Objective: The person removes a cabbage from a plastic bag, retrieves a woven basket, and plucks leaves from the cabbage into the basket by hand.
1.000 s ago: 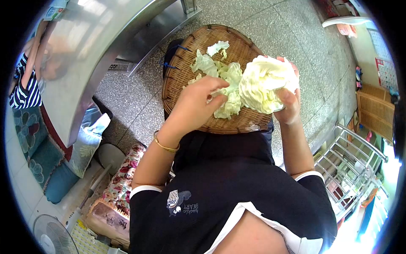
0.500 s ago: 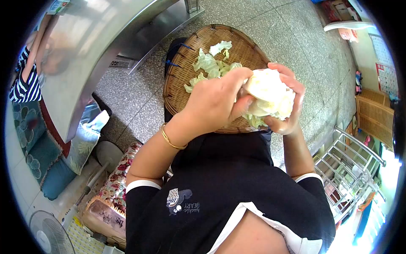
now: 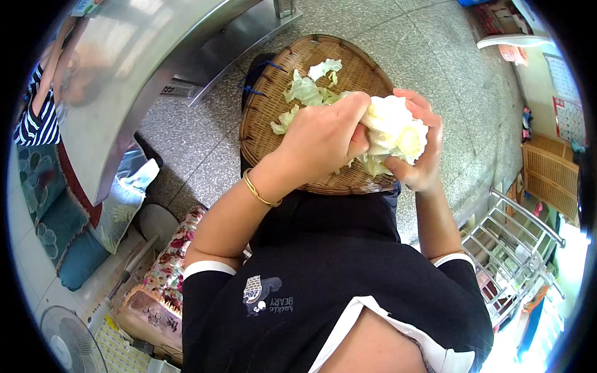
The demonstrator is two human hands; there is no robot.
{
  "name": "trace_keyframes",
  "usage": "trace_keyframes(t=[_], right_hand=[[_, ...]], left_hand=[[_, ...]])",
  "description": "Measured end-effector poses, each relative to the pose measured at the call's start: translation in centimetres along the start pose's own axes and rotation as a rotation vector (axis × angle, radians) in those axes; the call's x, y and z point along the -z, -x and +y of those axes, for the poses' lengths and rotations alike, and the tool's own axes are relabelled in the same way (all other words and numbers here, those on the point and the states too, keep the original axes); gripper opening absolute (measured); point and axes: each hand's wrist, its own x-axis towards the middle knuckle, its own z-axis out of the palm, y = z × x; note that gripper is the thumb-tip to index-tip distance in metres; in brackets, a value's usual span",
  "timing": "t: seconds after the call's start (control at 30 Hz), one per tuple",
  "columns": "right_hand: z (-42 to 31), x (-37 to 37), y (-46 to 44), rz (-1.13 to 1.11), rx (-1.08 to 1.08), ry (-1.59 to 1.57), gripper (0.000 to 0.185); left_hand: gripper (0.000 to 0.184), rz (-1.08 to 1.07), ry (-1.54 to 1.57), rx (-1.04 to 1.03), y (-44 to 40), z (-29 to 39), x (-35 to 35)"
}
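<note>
Ref. pt: woven tray (image 3: 357, 65); near rim overlaps the wearer's dark trousers (image 3: 329, 217), support beneath hidden.

Cabbage head (image 3: 401, 133): held over the tray's R near portion. Underside + L flank hidden by hands; brightly lit, so leaf edges hard to sep.

L hand (image 3: 323, 133): closed on L flank of cabbage head, above tray centre, thumb bent in. Fingertips hidden; can't tell if grip takes one leaf or several.

R hand (image 3: 423, 146): grasping cabbage head from R, at tray's R rim, thumb on near side, fingers at far side. Palm contact hidden.

Loose leaves (image 3: 305, 90): on tray, L-centre; near ones partly covered by L hand, total qty n/a.

Surroundings: metal table (image 3: 134, 74) L of tray, cut off at top. Striped garment (image 3: 40, 127) of another person, far L of tray, cut by dark lens border. Fan (image 3: 71, 342), near-L of tray, partly cropped. Metal rack (image 3: 513, 255) near-R of tray; contents unclear.
</note>
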Motion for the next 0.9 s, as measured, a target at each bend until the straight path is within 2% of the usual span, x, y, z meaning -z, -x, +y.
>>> trace_keyframes(t=[0.1, 0.17, 0.3, 0.4, 0.47, 0.5, 0.57, 0.6, 0.67, 0.7, 0.73, 0.83, 0.9], right_hand=[[0.3, 0.3, -0.2, -0.017, -0.057, -0.093, 0.074], [0.6, 0.7, -0.1, -0.032, -0.091, -0.149, 0.074], [1.0, 1.2, -0.3, -0.084, -0.220, -0.210, 0.073], [0.8, 1.3, -0.8, -0.104, -0.323, -0.315, 0.073], [0.2, 1.1, -0.8, -0.110, -0.388, -0.388, 0.074], [-0.3, 0.9, -0.9, -0.160, -0.442, -0.439, 0.075], [-1.6, 0.2, -1.2, -0.268, -0.523, -0.549, 0.079], [-1.6, 0.4, -1.1, -0.383, -0.487, -0.480, 0.078], [-1.9, 0.1, -0.1, -0.507, -0.465, -0.529, 0.075], [-2.5, 0.1, 0.3, -0.558, -0.517, -0.519, 0.072], [-3.1, 0.3, 0.6, -0.621, -0.520, -0.475, 0.070], [-4.5, -0.1, 1.4, -0.742, -0.312, -0.506, 0.067], [-5.3, -0.4, 1.5, -0.750, -0.275, -0.543, 0.066]], left_hand=[[0.030, -0.038, -0.049, -0.027, -0.3, -0.1, -0.1], [0.023, -0.004, -0.103, -0.122, -0.4, -0.4, -0.3], [0.023, -0.017, -0.163, -0.147, -0.1, -0.9, -0.7], [0.026, 0.048, -0.126, -0.128, -0.2, -1.2, -0.8], [0.042, 0.118, 0.179, -0.110, -0.6, -1.0, -0.1], [0.042, 0.118, 0.182, -0.112, -0.4, -1.0, 0.4], [0.068, -0.204, 0.189, 0.012, 0.5, -0.5, 1.5], [0.068, -0.206, 0.190, 0.015, 0.6, 0.0, 2.4], [0.084, -0.536, -0.104, 0.038, 0.6, 1.7, 4.2], [0.082, -0.614, -0.182, 0.024, 1.0, 2.4, 4.5], [0.075, -0.561, -0.197, -0.062, 1.8, 3.0, 4.3], [0.052, -0.438, -0.069, -0.316, 4.1, 3.9, 3.4], [0.043, -0.358, -0.005, -0.413, 5.2, 4.1, 2.9]])
